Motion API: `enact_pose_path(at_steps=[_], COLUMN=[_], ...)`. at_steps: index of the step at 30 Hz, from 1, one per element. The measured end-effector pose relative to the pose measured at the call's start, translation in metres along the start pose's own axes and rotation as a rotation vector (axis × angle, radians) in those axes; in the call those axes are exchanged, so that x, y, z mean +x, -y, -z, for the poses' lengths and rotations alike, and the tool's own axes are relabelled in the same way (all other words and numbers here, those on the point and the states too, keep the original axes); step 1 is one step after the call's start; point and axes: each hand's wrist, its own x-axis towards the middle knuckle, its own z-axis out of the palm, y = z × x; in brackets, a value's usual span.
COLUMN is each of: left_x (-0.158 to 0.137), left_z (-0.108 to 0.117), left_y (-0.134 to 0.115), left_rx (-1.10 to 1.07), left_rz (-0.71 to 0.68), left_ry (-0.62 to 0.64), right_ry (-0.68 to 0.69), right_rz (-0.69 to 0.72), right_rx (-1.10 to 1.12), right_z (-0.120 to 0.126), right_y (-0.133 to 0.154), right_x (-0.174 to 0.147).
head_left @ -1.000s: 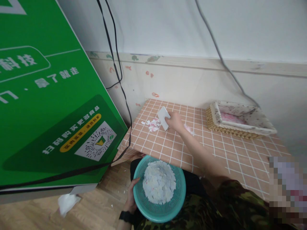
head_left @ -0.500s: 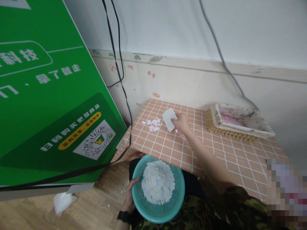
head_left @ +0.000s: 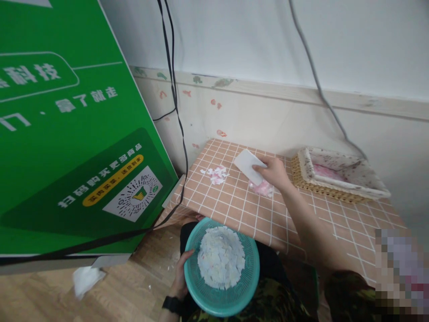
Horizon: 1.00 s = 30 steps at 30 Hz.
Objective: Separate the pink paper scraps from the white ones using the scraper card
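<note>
A flat white rectangular card (head_left: 247, 164) is pinched between the thumb and fingers of my right hand (head_left: 275, 172), above the checked table. Just below the card lies a clear bag or loose heap of pink and white bits (head_left: 261, 188); which of the two I cannot tell. To its left is a small scattered pile of white and pink paper scraps (head_left: 217, 174). My left hand (head_left: 182, 273) grips the left rim of a teal plastic colander (head_left: 250, 277) on my lap. A mound of small white paper pieces (head_left: 221, 257) fills its middle.
A cloth-lined wicker basket (head_left: 300, 174) with pink contents stands at the table's back right. A large green printed panel (head_left: 83, 112) and hanging black cables (head_left: 182, 147) are at left. White plastic (head_left: 86, 279) lies on the wooden floor. A blurred patch covers the lower right.
My right hand has moved right with the white card, uncovering more of the pink and white bits. My left hand still holds the colander.
</note>
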Motion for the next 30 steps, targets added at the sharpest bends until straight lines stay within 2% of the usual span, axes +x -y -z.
enact_pose_path(at_steps=[5, 12, 17, 22, 26, 30], left_x=[0.002, -0.001, 0.000, -0.002, -0.002, 0.000], left_z=[0.001, -0.003, -0.004, -0.004, -0.004, -0.003], left_y=[0.002, 0.000, -0.001, -0.001, -0.001, 0.000], left_rx=[0.007, 0.037, 0.020, 0.021, 0.043, 0.026], left_rz=[-0.044, -0.011, 0.009, -0.010, -0.004, 0.008], left_ry=[-0.011, -0.005, 0.008, 0.011, 0.017, 0.017], right_ry=[0.171, 0.340, 0.338, 0.453, 0.405, 0.413], right_rz=[0.163, 0.282, 0.282, 0.309, 0.313, 0.335], right_rx=[-0.155, -0.091, -0.057, 0.017, 0.004, -0.005], right_z=[-0.006, 0.000, 0.001, 0.004, 0.003, -0.003], right_y=[0.019, 0.020, 0.024, 0.030, 0.032, 0.034], right_x=[0.005, 0.003, 0.000, -0.001, 0.001, 0.002])
